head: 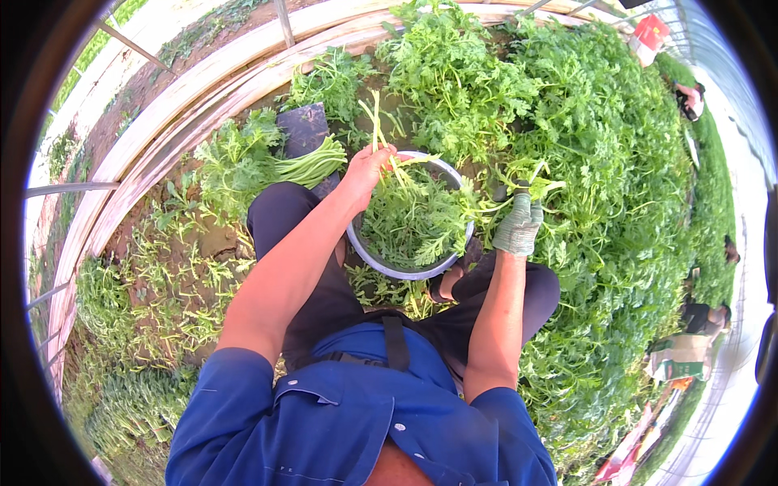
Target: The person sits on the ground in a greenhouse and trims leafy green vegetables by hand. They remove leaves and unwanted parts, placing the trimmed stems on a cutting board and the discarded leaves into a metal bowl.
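My bare left hand [372,167] grips a few pale green stems of a leafy plant [378,124] above the far left rim of a round basin [398,273]. Cut leafy greens [413,225] lie inside the basin, between my legs. To its right, my right hand [520,225], in a grey-green glove, is closed around yellowish-green leafy stalks [538,185]; a dark object shows at its fingertips, too small to name. Left of the basin, a bundle of greens [307,167] rests with its stems over a dark flat sheet [304,130].
Dense leafy plants [608,212] grow on the right and ahead. Cut bundles [137,401] lie at the lower left. Plastic sheeting [164,91] and metal poles [283,23] line the left edge. People [705,319], a sack [681,358] and a red-and-white container [649,37] are far right.
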The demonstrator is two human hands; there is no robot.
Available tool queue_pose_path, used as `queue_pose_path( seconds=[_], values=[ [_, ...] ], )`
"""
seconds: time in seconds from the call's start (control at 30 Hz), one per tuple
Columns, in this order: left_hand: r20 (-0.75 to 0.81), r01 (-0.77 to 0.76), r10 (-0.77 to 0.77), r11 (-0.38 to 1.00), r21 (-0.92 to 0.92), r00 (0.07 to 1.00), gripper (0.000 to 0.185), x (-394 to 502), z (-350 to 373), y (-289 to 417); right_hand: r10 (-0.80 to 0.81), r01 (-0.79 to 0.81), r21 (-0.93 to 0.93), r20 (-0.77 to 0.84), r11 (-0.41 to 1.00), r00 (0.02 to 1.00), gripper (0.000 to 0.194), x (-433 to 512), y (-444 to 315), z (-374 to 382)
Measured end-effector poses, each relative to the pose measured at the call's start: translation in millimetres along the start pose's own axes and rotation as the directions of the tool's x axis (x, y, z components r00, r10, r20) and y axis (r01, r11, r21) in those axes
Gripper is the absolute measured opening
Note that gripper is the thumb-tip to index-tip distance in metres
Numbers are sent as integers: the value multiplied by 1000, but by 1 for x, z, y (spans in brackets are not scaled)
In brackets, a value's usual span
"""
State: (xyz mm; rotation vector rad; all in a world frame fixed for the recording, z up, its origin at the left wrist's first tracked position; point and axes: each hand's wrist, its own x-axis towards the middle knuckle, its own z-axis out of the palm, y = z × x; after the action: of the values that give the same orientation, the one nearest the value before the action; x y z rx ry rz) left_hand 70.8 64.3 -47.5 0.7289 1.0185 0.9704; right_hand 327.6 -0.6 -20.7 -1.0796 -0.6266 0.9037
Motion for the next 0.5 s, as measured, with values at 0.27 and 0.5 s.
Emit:
queue_pose_path(
  seconds=[0.27,0.5],
  values=[
    [-117,-88,75,990,-106,990,20,-5,7,19,-257,126,-552,-166,824,952,29,31,-26,11],
    [-309,79,-163,961,-266,937,24,-17,23,-15,-296,310,-474,105,824,949,26,104,-22,154]
  ],
)
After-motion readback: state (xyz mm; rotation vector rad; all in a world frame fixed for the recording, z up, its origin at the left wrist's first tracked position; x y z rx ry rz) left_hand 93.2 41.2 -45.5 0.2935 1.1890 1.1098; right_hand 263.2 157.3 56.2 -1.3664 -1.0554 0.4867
